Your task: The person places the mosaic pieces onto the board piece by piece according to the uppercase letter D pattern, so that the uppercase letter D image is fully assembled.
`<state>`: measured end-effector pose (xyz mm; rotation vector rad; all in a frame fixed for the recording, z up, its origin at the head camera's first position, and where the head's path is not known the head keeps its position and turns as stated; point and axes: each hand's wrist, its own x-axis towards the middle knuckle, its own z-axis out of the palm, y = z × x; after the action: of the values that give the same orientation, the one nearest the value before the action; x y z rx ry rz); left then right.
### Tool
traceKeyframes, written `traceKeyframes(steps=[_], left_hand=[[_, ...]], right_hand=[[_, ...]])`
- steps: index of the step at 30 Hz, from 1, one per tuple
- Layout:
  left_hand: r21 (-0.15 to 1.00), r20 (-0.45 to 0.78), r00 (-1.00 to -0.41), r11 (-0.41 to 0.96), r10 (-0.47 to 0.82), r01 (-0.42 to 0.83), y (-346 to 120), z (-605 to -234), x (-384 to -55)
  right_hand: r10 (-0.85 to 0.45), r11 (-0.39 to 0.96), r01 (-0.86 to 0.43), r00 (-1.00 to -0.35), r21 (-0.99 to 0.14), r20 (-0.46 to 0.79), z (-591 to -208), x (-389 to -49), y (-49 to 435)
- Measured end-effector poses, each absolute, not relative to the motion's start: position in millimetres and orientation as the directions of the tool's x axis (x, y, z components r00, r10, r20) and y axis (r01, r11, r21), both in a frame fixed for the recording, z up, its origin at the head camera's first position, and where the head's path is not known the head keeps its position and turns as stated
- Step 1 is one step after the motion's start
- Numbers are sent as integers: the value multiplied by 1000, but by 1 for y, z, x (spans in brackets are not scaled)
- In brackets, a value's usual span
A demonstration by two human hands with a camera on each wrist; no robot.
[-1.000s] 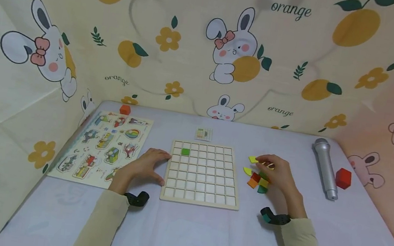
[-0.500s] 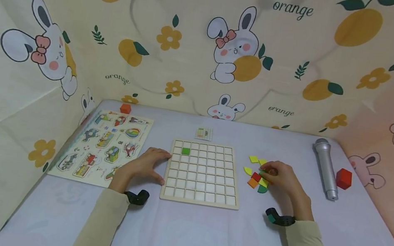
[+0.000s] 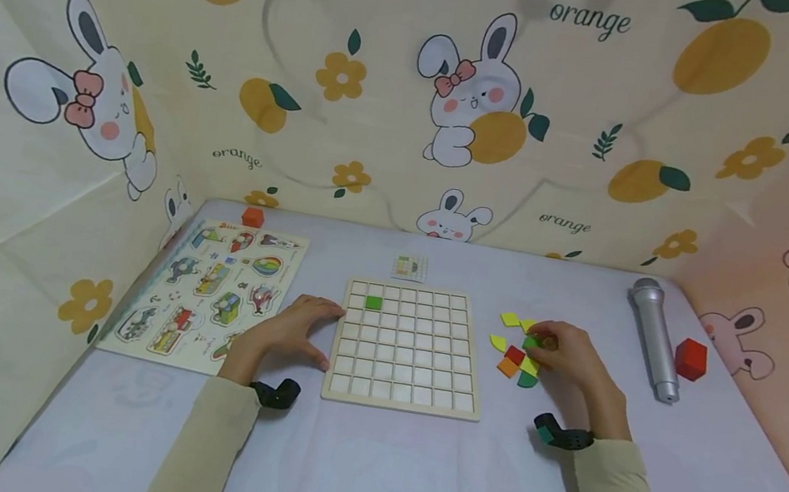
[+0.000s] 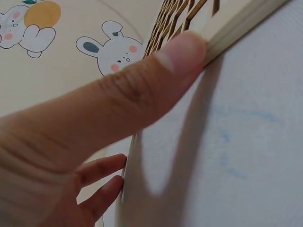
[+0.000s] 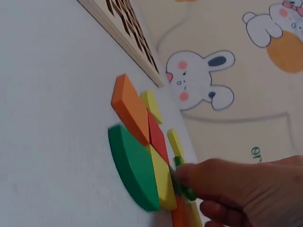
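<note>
A wooden grid board [image 3: 400, 406] lies mid-table, with one green square tile [image 3: 374, 303] in its top row. My left hand [image 3: 295, 329] rests at the board's left edge, thumb and fingers spread; in the left wrist view the thumb [image 4: 182, 54] touches the frame. Right of the board, my right hand [image 3: 568, 356] pinches a green piece [image 5: 189, 193] between thumb and fingers, partly hidden by the thumb. Beside it lie an orange piece [image 5: 129, 111], a red piece [image 5: 157, 137], a yellow piece [image 5: 162, 179] and a dark green rounded piece [image 5: 132, 168].
A small pattern card [image 3: 410, 267] sits behind the board. A picture puzzle sheet [image 3: 211, 279] lies at left, near an orange-red block [image 3: 252, 217]. At right are a silver microphone [image 3: 656, 342] and a red block [image 3: 691, 359]. A patterned cloth [image 3: 351, 122] hangs behind.
My right hand has moved slightly right and toward me, from the yellow pieces to the green piece, uncovering yellow pieces. My left hand stays at the board.
</note>
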<state>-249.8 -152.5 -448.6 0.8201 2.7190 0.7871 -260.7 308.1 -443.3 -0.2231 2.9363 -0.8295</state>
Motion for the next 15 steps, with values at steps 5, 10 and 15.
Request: traceKeyframes(steps=[5, 10, 15], left_hand=[[540, -25, -828, 705, 560, 460, -153, -450, -251], [540, -20, -829, 703, 560, 462, -153, -450, -251], [542, -15, -830, 702, 558, 462, -153, -450, -251]], right_hand=[[-128, 805, -103, -992, -584, -2, -439, -265, 292], [-207, 736, -216, -974, -642, 91, -436, -271, 263], [-337, 631, -345, -929, -695, 155, -439, -280, 228]])
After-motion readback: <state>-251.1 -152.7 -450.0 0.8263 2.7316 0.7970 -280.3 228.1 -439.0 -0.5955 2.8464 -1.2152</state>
